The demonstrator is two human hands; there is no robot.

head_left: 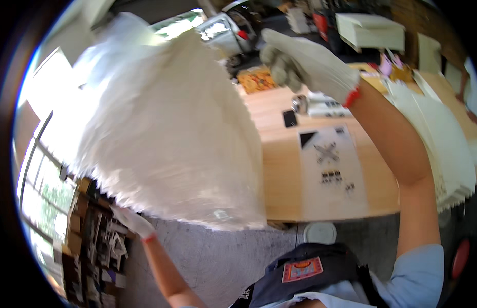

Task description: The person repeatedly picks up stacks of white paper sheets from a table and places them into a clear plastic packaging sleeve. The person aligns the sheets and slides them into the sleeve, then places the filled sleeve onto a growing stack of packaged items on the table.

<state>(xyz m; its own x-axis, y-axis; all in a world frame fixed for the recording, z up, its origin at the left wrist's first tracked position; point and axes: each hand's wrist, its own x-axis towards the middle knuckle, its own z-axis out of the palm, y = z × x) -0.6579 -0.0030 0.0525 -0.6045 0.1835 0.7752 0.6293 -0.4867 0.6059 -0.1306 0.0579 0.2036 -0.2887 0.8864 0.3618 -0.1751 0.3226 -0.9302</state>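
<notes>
Both gloved hands grip a large white woven sack (166, 128) aloft: right hand (305, 64) at its top corner, left hand (133, 222) largely hidden beneath. A printed grey sheet (331, 172) lies on the wooden table (279, 169).

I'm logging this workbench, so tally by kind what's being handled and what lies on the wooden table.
Large white woven sack, held up: 1
White knit work gloves, left hand and right hand: 2
Printed white paper sheet on the wooden table: 1
Small black flat rectangle: 1
Fanned stack of white cards: 1
Total: 6
</notes>
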